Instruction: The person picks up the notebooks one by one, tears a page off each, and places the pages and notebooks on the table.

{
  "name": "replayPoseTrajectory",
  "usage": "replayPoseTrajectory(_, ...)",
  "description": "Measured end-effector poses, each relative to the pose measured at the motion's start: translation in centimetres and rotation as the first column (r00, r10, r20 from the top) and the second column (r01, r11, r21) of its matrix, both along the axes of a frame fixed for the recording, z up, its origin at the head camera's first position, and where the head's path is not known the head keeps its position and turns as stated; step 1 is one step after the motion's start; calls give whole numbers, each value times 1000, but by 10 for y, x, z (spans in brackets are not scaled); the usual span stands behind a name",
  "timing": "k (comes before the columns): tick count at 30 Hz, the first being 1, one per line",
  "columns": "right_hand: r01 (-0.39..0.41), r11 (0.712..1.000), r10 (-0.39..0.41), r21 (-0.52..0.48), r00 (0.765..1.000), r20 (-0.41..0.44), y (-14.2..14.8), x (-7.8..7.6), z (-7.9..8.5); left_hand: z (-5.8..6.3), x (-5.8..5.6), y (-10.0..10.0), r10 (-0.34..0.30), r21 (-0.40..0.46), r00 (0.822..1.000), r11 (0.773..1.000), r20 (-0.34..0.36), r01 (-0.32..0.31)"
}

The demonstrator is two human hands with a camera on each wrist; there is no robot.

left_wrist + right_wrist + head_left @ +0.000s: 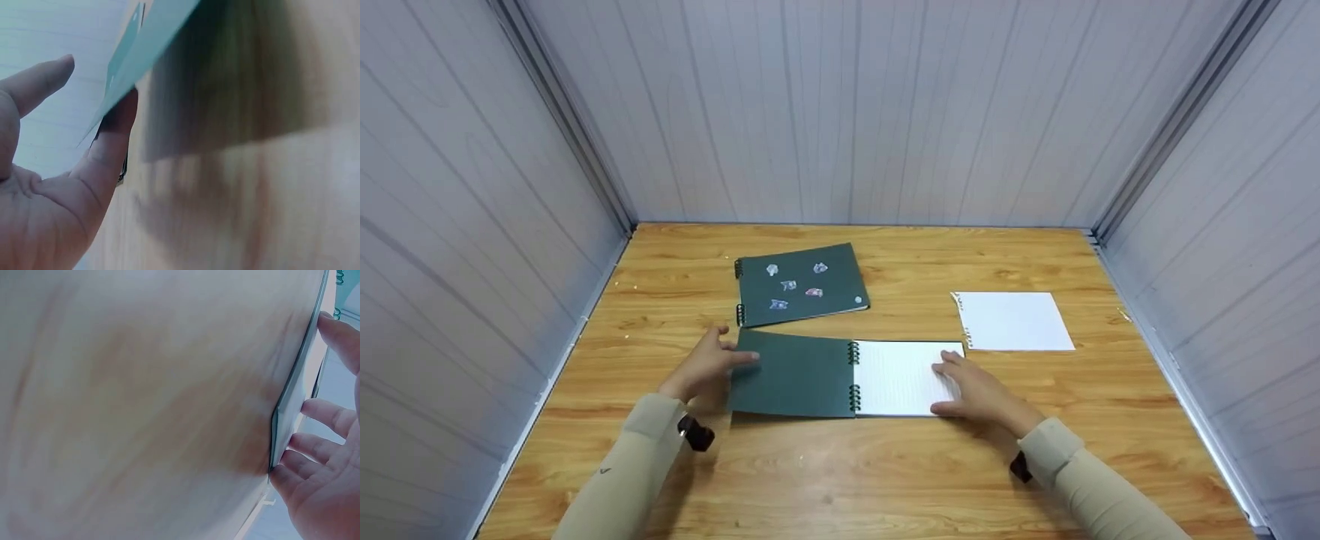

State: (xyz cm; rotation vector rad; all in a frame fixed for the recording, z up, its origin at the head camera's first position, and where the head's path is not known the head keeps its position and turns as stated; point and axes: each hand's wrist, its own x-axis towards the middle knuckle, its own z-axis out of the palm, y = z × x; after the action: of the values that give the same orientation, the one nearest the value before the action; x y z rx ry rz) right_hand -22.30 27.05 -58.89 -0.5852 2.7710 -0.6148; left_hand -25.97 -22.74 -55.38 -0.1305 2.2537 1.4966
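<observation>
An open spiral notebook lies in the head view, its dark green cover (pixel 795 375) folded out left and lined white pages (pixel 896 379) on the right. At the cover's outer edge is my left hand (pixel 709 367), one finger reaching over the cover. In the left wrist view the green cover (pixel 152 45) tilts up from the table, casting a shadow; one finger touches it while another stands apart. My right hand (pixel 979 390) rests on the right edge of the pages, fingers spread. The right wrist view shows its fingertips (pixel 318 408) along the notebook edge (pixel 289 405).
Behind the open notebook lies a closed green spiral notebook (pixel 802 285) with several small stickers. A loose white sheet (pixel 1016 321) with a torn perforated left edge sits to the right. Pale panel walls (pixel 847 112) enclose the wooden table (pixel 810 480) at the back and sides.
</observation>
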Motion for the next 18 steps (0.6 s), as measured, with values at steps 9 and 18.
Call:
replayPoseTrajectory(9,16,1000,-15,-11,1000,13,2,1,-4,1,19,3,-62,96,994,994,86,54)
replayPoseTrajectory(18,12,999,-13,-49,1000,-7,2,3,-2,11,23,10,-221,230,975,950,21,211)
